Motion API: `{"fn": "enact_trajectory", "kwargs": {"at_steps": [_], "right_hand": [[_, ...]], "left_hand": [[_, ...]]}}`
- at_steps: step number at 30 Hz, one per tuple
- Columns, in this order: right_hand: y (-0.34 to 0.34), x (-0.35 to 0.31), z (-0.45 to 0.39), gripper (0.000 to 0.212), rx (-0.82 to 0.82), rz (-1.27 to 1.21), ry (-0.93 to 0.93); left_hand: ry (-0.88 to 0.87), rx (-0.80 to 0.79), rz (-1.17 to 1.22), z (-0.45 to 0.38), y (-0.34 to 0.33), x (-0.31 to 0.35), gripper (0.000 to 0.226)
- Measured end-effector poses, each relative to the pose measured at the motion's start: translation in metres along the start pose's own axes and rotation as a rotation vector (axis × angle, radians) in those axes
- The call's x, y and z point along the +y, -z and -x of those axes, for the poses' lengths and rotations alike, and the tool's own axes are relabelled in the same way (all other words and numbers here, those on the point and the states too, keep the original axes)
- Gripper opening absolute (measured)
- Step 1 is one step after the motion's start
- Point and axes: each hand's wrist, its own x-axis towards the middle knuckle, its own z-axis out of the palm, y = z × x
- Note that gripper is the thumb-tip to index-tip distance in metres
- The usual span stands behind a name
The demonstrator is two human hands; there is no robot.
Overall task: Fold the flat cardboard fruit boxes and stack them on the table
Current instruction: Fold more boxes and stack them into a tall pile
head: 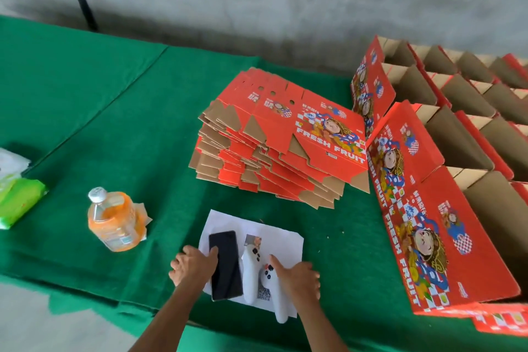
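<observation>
Green felt-covered table (114,111): left hand (192,266) fingers spread, thumb on black rectangular smartphone (225,264); right hand (297,274) fingers relaxed on white plastic controller (258,271). Beyond fingertips, stack of flat red cardboard fruit boxes (285,146).

One stack of flat boxes (281,140), one bottle (114,220), one phone (225,264), two hands (194,266).

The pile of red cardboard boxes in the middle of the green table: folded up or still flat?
Still flat. The pile of red cardboard boxes lies as stacked sheets with flaps spread.
</observation>
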Motion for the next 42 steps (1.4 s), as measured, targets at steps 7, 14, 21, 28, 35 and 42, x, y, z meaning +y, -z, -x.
{"fn": "enact_trajectory", "kwargs": {"at_steps": [7, 14, 21, 28, 35, 42], "right_hand": [[-0.005, 0.007, -0.005, 0.092, -0.059, -0.176, 0.035], [-0.021, 0.031, 0.008, 0.039, -0.037, -0.517, 0.287], [-0.037, 0.040, 0.009, 0.048, -0.146, -0.476, 0.392], [-0.041, 0.021, 0.018, 0.035, -0.199, -0.628, 0.408], [-0.053, -0.047, 0.041, 0.025, -0.315, -0.710, 0.498], [-0.078, -0.117, 0.049, 0.026, -0.325, -0.784, 0.460]], "left_hand": [[0.028, -0.037, 0.150, -0.002, -0.003, -0.004, 0.050], [-0.045, -0.053, 0.316, 0.008, -0.013, -0.019, 0.027], [-0.127, 0.030, 0.435, 0.023, -0.016, -0.019, 0.029], [-0.144, -0.012, 0.466, -0.001, 0.008, -0.022, 0.050], [-0.142, 0.018, 0.364, -0.055, 0.066, -0.034, 0.039], [-0.165, 0.037, 0.205, -0.121, 0.126, -0.015, 0.032]]}}
